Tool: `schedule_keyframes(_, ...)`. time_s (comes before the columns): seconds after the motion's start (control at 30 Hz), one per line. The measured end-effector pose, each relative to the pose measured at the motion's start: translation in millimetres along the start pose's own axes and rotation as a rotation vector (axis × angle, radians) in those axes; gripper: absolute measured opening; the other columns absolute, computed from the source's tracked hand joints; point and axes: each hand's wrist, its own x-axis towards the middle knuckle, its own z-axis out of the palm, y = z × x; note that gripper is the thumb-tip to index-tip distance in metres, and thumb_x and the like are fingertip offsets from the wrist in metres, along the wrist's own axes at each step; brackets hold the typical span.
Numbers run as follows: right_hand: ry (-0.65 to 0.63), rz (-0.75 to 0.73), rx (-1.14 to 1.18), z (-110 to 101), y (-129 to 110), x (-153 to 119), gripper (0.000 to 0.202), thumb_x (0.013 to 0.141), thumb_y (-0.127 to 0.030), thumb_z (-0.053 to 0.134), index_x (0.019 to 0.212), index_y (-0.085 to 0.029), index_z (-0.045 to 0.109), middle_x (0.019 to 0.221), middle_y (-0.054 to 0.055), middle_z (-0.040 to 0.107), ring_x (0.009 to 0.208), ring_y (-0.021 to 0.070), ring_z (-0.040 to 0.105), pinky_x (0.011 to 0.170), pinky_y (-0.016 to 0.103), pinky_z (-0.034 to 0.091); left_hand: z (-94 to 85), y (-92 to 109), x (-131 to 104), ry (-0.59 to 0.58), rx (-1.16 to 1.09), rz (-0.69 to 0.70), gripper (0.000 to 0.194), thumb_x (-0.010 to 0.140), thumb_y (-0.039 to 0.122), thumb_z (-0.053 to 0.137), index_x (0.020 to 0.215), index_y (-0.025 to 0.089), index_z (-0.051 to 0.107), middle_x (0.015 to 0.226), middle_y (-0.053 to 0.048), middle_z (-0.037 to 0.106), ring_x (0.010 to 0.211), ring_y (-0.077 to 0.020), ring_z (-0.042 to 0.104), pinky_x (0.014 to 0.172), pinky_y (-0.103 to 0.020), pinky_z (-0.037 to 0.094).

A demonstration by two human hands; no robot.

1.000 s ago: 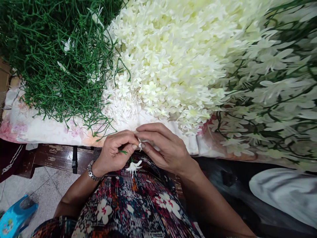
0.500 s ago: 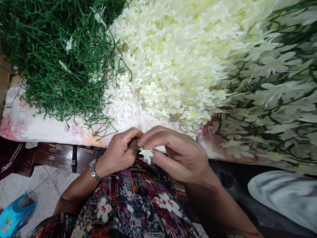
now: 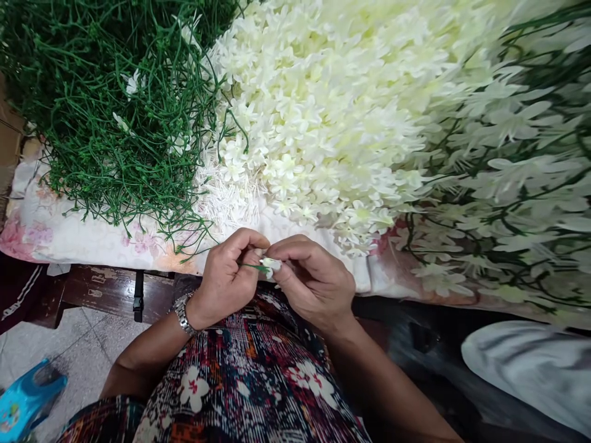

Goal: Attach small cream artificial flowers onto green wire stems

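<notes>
Left hand [image 3: 226, 280] & right hand [image 3: 314, 280] meet at the desk's [image 3: 106, 292] near edge, above the lap in a patterned multicolour dress [image 3: 249, 381]; thin green plastic stem [image 3: 252, 267] w/ a small white fabric flower [image 3: 271, 264] sits between their fingertips. On the floral cloth [image 3: 69, 240] over the desk: heap of green plastic stems [image 3: 111, 117] at far left, pile of cream-white fabric flowers [image 3: 332, 104] centre, finished flower sprays on green stems [image 3: 517, 172] right. Blue plastic item [image 3: 28, 400] on floor [image 3: 78, 351], below desk's left corner.
</notes>
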Motion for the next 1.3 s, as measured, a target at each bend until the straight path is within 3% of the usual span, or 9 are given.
schedule_keyframes(0.17, 0.110, -0.036, 0.127, -5, -2, 3, 0.012, 0.071, -0.012, 0.053, 0.080, -0.019, 0.055, 0.077, 0.002, 0.059, 0.071, 0.0130, 0.057, 0.061, 0.028, 0.046, -0.5, 0, 5, -0.055, 0.021, -0.023, 0.017, 0.076, 0.009, 0.037, 0.085, 0.018, 0.049, 0.061, 0.004, 0.047, 0.051, -0.0063, 0.042, 0.050, -0.018, 0.037)
schedule_keyframes(0.33, -0.091, -0.216, 0.011, -19, -16, 16, 0.016, 0.070, -0.010, 0.053, 0.082, -0.021, 0.055, 0.092, 0.004, 0.061, 0.081, 0.0144, 0.059, 0.063, 0.028, 0.050, -2.8, 4, 9, -0.195, 0.067, 0.025, 0.017, 0.069, 0.005, 0.034, 0.073, 0.017, 0.046, 0.059, 0.004, 0.045, 0.053, -0.0080, 0.041, 0.052, -0.020, 0.035)
schedule_keyframes(0.4, -0.169, -0.292, -0.059, -21, -19, 20, 0.019, 0.071, -0.008, 0.052, 0.085, -0.021, 0.055, 0.089, 0.004, 0.062, 0.082, 0.0134, 0.060, 0.063, 0.026, 0.051, -3.0, 4, 10, -0.255, 0.094, 0.044, 0.016, 0.064, 0.005, 0.034, 0.069, 0.017, 0.043, 0.059, 0.003, 0.044, 0.054, -0.0090, 0.040, 0.052, -0.021, 0.034)
schedule_keyframes(0.47, -0.160, -0.311, -0.086, -20, -19, 22, 0.020, 0.071, -0.007, 0.051, 0.086, -0.020, 0.054, 0.081, 0.003, 0.062, 0.079, 0.0124, 0.060, 0.062, 0.025, 0.050, -2.6, 4, 9, -0.275, 0.122, 0.069, 0.017, 0.060, 0.004, 0.035, 0.068, 0.017, 0.042, 0.058, 0.003, 0.043, 0.054, -0.0093, 0.039, 0.051, -0.022, 0.033)
schedule_keyframes(0.67, -0.023, -0.242, -0.074, -15, -16, 19, 0.020, 0.069, -0.004, 0.053, 0.084, -0.016, 0.055, 0.079, 0.005, 0.061, 0.076, 0.0130, 0.060, 0.062, 0.026, 0.050, -0.4, 2, -1, -0.023, 0.108, 0.146, 0.020, 0.071, 0.007, 0.044, 0.088, 0.017, 0.048, 0.069, 0.001, 0.051, 0.062, -0.0093, 0.048, 0.057, -0.021, 0.040)
schedule_keyframes(0.8, -0.012, -0.222, -0.084, -13, -16, 17, 0.020, 0.069, -0.005, 0.053, 0.085, -0.017, 0.055, 0.080, 0.005, 0.062, 0.076, 0.0137, 0.060, 0.062, 0.027, 0.049, -0.8, -1, -6, 0.103, 0.178, 0.270, 0.012, 0.074, 0.011, 0.049, 0.084, 0.016, 0.053, 0.067, 0.001, 0.054, 0.058, -0.0083, 0.050, 0.055, -0.020, 0.041)
schedule_keyframes(0.9, 0.012, -0.202, -0.097, -14, -16, 15, 0.019, 0.070, -0.008, 0.054, 0.085, -0.018, 0.056, 0.082, 0.004, 0.061, 0.076, 0.0139, 0.059, 0.062, 0.028, 0.049, -2.3, -4, -7, 0.103, 0.141, 0.297, 0.011, 0.077, 0.012, 0.048, 0.082, 0.016, 0.057, 0.065, 0.001, 0.058, 0.056, -0.0077, 0.052, 0.054, -0.019, 0.042)
schedule_keyframes(1.03, 0.082, -0.159, -0.128, -20, -18, 16, 0.020, 0.069, -0.008, 0.055, 0.083, -0.021, 0.055, 0.075, 0.002, 0.059, 0.070, 0.0132, 0.057, 0.057, 0.026, 0.047, -4.9, -6, -7, 0.071, 0.001, 0.210, 0.015, 0.078, 0.013, 0.048, 0.086, 0.017, 0.060, 0.076, -0.002, 0.065, 0.064, -0.0089, 0.059, 0.058, -0.019, 0.047)
schedule_keyframes(1.3, -0.104, -0.113, -0.239, -28, -27, 19, 0.015, 0.069, -0.007, 0.054, 0.078, -0.018, 0.054, 0.068, 0.000, 0.056, 0.063, 0.0099, 0.054, 0.055, 0.023, 0.044, -7.7, -8, -9, 0.027, -0.235, 0.059, 0.013, 0.079, 0.018, 0.051, 0.081, 0.017, 0.063, 0.072, 0.000, 0.066, 0.063, -0.0081, 0.059, 0.057, -0.017, 0.047)
